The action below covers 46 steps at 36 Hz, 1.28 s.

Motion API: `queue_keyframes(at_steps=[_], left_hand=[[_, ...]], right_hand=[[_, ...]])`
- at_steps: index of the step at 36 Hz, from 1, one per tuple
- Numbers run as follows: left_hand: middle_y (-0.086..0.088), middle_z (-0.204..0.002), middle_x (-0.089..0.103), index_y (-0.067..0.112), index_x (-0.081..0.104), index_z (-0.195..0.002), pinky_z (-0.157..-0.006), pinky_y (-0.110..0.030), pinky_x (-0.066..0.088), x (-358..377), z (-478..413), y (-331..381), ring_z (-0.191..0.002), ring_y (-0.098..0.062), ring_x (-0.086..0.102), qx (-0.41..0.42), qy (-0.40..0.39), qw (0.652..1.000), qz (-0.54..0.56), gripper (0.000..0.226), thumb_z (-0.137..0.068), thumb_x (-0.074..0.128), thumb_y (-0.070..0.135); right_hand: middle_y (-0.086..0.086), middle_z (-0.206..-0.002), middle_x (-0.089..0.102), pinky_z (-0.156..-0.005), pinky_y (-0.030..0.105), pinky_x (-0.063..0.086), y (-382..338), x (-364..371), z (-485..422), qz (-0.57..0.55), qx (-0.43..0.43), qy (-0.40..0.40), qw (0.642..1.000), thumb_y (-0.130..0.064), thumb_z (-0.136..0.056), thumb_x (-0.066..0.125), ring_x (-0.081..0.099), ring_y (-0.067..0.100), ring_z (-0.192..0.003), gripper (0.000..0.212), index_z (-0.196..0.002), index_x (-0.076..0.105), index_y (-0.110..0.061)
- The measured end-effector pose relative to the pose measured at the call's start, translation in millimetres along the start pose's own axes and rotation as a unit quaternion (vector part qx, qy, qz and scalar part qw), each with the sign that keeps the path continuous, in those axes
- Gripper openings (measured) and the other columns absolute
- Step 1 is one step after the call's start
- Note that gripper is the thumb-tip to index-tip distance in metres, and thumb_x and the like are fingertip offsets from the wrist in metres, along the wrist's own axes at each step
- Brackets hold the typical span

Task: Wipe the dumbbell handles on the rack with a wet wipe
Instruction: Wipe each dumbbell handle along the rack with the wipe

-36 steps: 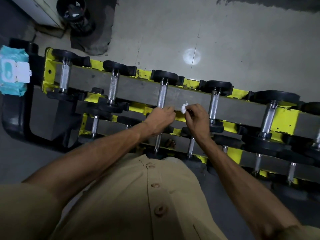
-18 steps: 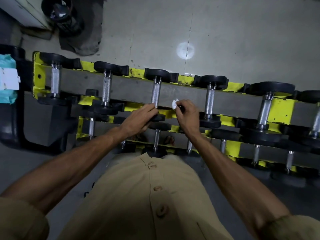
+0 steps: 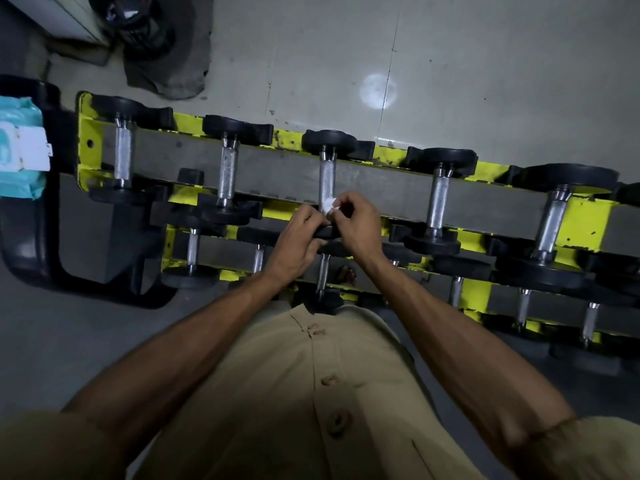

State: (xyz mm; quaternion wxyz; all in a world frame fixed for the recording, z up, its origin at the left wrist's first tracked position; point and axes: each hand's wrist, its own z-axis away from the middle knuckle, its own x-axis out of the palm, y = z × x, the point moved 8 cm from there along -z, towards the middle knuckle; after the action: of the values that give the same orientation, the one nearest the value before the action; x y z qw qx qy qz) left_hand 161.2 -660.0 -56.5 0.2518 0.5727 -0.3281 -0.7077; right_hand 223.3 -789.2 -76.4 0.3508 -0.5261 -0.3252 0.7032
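A yellow and grey dumbbell rack [image 3: 381, 188] runs across the view, with several black dumbbells on its tiers. The third dumbbell from the left on the top tier has a knurled steel handle [image 3: 327, 178]. A small bunched white wet wipe [image 3: 329, 205] sits at the near end of that handle. My right hand [image 3: 356, 223] pinches the wipe with curled fingers. My left hand [image 3: 299, 240] is beside it, fingertips curled on the wipe's lower edge, over the dumbbell's near black head.
A teal and white wet wipe pack [image 3: 20, 150] lies on a black bench [image 3: 27, 244] at the left. A dark cloth [image 3: 173, 64] and a black bin [image 3: 135, 22] are on the grey floor beyond the rack. Lower tiers hold more dumbbells [image 3: 550, 216].
Both hands came together at the near end of the third top-tier handle. My left hand left the dumbbell head and joined the right on the wipe.
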Motion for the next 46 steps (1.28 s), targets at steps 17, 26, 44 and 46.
queue_keyframes(at_steps=[17, 26, 44, 46], left_hand=[[-0.010, -0.126, 0.055, 0.007, 0.060, -0.131, -0.082, -0.040, 0.060, -4, 4, 1, -0.110, -0.027, 0.059, 0.039, -0.033, 0.987, -0.151, 0.049, -0.085, 0.078, 0.003], [-0.021, -0.173, -0.005, 0.002, 0.012, -0.165, -0.129, -0.054, 0.012, 44, 54, 3, -0.160, -0.041, -0.008, 0.134, -0.142, 0.892, -0.407, 0.085, -0.095, 0.054, 0.024], [-0.012, -0.171, -0.027, 0.008, -0.001, -0.167, -0.128, -0.059, 0.011, 43, 60, -5, -0.158, -0.038, -0.021, 0.122, -0.170, 0.872, -0.443, 0.095, -0.098, 0.057, 0.035], [-0.011, -0.171, -0.027, 0.009, 0.000, -0.167, -0.127, -0.061, 0.012, 43, 59, -6, -0.158, -0.037, -0.021, 0.124, -0.171, 0.871, -0.443, 0.096, -0.097, 0.060, 0.036]], right_hand=[[0.001, -0.085, 0.062, -0.070, 0.042, 0.053, 0, 6, -7, 0.018, 0.001, 0.028, 0.999, -0.016, -0.087, 0.066, 0.059, 0.017, -0.078, 0.005, -0.088, 0.061, -0.015], [0.005, -0.102, 0.056, -0.063, 0.018, 0.036, -46, -5, -49, 0.170, -0.130, 0.078, 0.974, -0.022, -0.098, 0.062, 0.050, 0.011, -0.083, 0.010, -0.102, 0.063, -0.013], [0.007, -0.122, 0.065, -0.089, 0.040, 0.048, -47, 42, -14, 0.508, -0.494, -0.271, 0.651, -0.021, -0.092, 0.060, 0.053, 0.029, -0.116, 0.033, -0.124, 0.061, -0.014], [0.005, -0.124, 0.064, -0.092, 0.039, 0.045, -49, 39, -15, 0.518, -0.517, -0.291, 0.616, -0.023, -0.093, 0.054, 0.053, 0.026, -0.118, 0.033, -0.125, 0.060, -0.016]])
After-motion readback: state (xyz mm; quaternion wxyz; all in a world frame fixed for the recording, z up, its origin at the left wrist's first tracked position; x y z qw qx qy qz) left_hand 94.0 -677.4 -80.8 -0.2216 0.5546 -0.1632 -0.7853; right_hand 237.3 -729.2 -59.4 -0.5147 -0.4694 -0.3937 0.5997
